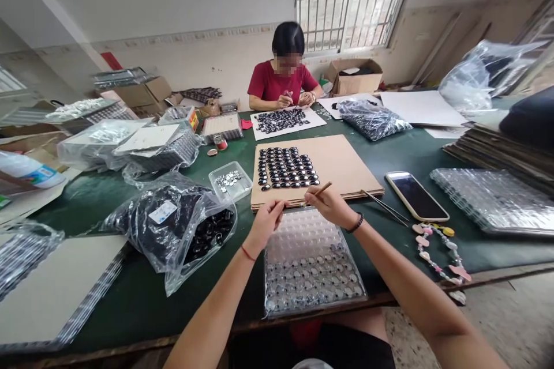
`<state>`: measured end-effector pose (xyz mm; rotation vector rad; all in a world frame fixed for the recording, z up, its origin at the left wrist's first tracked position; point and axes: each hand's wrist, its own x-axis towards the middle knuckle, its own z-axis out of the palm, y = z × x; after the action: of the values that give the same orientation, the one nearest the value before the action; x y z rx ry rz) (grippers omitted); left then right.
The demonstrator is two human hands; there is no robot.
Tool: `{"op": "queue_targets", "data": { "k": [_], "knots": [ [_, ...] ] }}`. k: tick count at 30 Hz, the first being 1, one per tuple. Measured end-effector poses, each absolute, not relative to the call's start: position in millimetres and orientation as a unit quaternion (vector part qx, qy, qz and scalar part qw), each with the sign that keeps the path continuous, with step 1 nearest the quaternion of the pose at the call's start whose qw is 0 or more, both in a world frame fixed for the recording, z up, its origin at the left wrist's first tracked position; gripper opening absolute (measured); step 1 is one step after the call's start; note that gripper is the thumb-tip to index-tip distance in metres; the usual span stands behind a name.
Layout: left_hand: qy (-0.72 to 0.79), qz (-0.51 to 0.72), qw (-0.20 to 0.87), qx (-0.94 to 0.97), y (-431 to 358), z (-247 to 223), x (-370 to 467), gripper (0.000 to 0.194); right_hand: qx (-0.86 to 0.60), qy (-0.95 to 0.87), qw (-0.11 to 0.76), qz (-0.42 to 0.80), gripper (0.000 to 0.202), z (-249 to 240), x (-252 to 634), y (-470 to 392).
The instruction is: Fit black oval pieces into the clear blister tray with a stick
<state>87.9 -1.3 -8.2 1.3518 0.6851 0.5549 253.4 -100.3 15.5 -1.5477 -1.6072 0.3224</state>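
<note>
My right hand (332, 207) is closed around a thin wooden stick (324, 188), whose tip points down and left. My left hand (269, 220) is pinched just left of it; anything between its fingertips is too small to make out. Beneath both hands lies a clear plastic tray (309, 265) of round pockets, its nearer rows holding small round clear pieces. Just beyond, a stack of brown cardboard sheets (346, 167) carries rows of black oval pieces (288, 167) with shiny centres.
Left of the cardboard are a clear tub (236, 187) of small silvery pieces and a plastic bag (173, 225) of black parts. Tweezers (385, 207), a phone (416, 196) and a beaded bracelet (439, 256) lie at right. Across the table, a co-worker (283, 83) handles black pieces.
</note>
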Motion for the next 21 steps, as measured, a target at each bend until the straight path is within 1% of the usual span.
{"op": "queue_targets", "data": {
  "k": [2,6,7,9,13,18,21],
  "knots": [
    [0.306,0.252,0.609,0.687,-2,-14,83,0.032,-0.632,-0.658,0.398,0.095,0.029,20,249,-92],
    [0.306,0.277,0.390,0.823,-6,-13,77,0.034,-0.642,-0.662,0.381,0.062,0.028,18,237,-90],
    [0.299,0.284,0.346,0.843,-7,-13,76,0.033,-0.641,-0.666,0.376,0.061,0.027,15,234,-92],
    [0.275,0.284,0.292,0.871,-10,-13,76,0.032,-0.636,-0.678,0.363,0.062,0.026,9,229,-98],
    [0.261,0.218,0.239,0.910,-13,-15,77,0.033,-0.628,-0.690,0.354,0.058,0.025,2,221,-108],
    [0.266,0.170,0.257,0.913,-11,-13,77,0.035,-0.636,-0.680,0.364,0.036,0.029,-2,218,-108],
    [0.280,0.157,0.249,0.914,-11,-12,78,0.035,-0.643,-0.669,0.372,0.025,0.031,-5,218,-108]
  ]
}}
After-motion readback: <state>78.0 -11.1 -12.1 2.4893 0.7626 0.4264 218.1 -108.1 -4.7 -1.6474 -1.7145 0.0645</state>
